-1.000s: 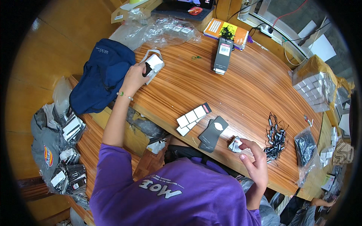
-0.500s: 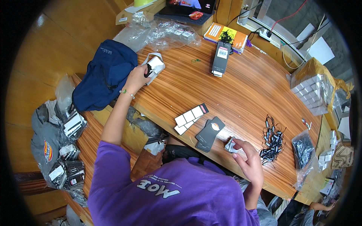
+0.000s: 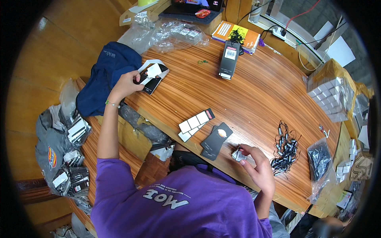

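My left hand (image 3: 126, 85) is at the far left of the table, its thumb and index finger closed on the edge of a black tag (image 3: 150, 86). A white strap and a small white paper piece (image 3: 154, 70) lie over this tag. My right hand (image 3: 258, 168) rests by the front edge, thumb and index finger apart on either side of a small stack of labels (image 3: 238, 154). Dark grey cards (image 3: 216, 144) with an oval emblem lie left of that stack. Beside them are white label strips (image 3: 194, 125) with a red end.
A navy blue cloth bag (image 3: 109, 75) lies left of my left hand. A stack of grey tags (image 3: 229, 59) stands at the back. To the right are a pile of black corded pieces (image 3: 286, 148), a plastic bag (image 3: 318, 162) and a wrapped block of white boxes (image 3: 327, 91).
My left hand has drawn back toward me and left, and the black tag now lies more exposed under the white strap. My right hand stays by the label stack, its fingers slightly closer in.
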`<state>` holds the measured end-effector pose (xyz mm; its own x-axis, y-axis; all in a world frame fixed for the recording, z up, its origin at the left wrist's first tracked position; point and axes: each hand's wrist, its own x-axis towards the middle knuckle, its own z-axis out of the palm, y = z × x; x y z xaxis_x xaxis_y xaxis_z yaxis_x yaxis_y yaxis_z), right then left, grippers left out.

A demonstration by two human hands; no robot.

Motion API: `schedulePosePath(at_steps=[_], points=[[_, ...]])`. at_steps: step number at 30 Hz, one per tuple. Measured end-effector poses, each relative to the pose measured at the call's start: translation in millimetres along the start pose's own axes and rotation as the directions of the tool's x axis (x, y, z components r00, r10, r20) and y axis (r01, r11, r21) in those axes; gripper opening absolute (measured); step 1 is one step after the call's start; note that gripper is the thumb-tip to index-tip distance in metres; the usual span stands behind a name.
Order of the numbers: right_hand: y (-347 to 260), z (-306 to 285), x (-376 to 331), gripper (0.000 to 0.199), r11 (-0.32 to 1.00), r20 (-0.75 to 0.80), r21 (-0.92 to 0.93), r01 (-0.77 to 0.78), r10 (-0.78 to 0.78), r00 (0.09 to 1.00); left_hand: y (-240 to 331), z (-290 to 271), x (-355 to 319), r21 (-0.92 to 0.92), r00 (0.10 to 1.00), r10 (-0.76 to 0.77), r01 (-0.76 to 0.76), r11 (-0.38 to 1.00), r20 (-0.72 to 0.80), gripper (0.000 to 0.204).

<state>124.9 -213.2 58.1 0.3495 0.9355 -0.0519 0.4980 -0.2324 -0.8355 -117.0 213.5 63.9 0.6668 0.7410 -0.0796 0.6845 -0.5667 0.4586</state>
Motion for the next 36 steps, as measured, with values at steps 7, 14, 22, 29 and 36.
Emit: schedulePosePath(at_steps=[7,14,22,29,36], points=[[-9,12,25,0.034,0.998,0.013,0.047,0.044,-0.044,0.999,8,3,-47,-0.026,0.996,-0.079,0.077,0.997,-0.052,0.026],[-15,37,58,0.030,0.935,0.012,0.335,-0.115,0.118,0.993,77,23,-121,-0.356,0.996,0.086,-0.074,0.932,0.018,0.027],[0,38,75,0.045,0.841,0.112,0.495,-0.219,0.188,0.976,165,117,-133,-0.505,0.834,0.466,-0.277,0.817,0.296,0.042],[20,58,72,0.042,0.953,0.214,0.263,-0.149,0.093,0.972,124,137,-122,-0.051,0.895,0.443,-0.445,0.894,-0.048,0.060],[14,59,76,0.050,0.902,0.098,-0.416,0.119,-0.086,0.991,115,158,-123,0.015,0.948,0.316,-0.316,0.949,-0.026,0.051]])
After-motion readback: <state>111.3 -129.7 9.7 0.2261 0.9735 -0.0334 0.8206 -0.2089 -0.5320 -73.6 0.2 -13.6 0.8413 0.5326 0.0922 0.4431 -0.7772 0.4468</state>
